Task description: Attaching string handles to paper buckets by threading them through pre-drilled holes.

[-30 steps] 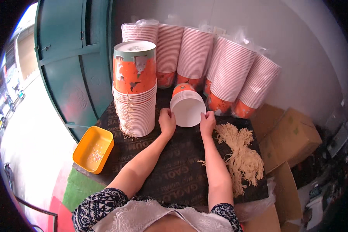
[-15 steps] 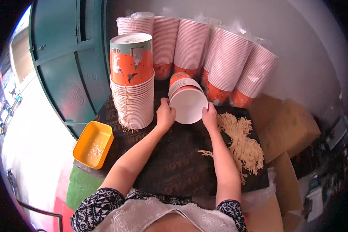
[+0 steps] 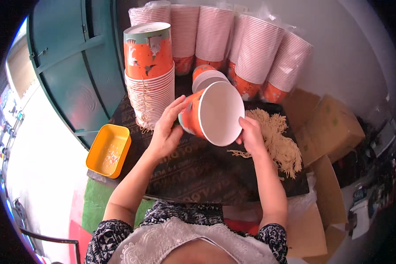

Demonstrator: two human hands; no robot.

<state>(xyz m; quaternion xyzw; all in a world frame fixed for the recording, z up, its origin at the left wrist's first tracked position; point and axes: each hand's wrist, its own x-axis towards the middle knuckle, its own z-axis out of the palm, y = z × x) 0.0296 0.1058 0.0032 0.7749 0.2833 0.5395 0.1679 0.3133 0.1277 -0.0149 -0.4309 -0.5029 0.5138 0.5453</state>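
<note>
A large orange paper cup (image 3: 192, 119) with a white inside lies tilted between my hands, its mouth turned toward me. My right hand (image 3: 252, 135) pinches its rim at the right side, thumb on the front of the rim. My left hand (image 3: 166, 130) cups the base, with fingers along the upper side and thumb below. Just behind lies a short nest of paper cups (image 3: 207, 78) on its side. To the left stands a tall stack of upside-down cups (image 3: 149, 94) with cream strings hanging down it. A bundle of cream strings (image 3: 279, 145) lies beside my right hand.
Several plastic-wrapped cup stacks (image 3: 213, 35) line the wall behind the black tabletop (image 3: 198, 176). A yellow tray (image 3: 97, 152) with small bits in it sits at the left edge. Cardboard boxes (image 3: 339, 127) stand at right, a green metal door (image 3: 70, 83) at left.
One cup has come off the nest and toward me in my hands; the nest stays behind. My left hand has moved from the rim area to the cup's base. The view has shifted slightly.
</note>
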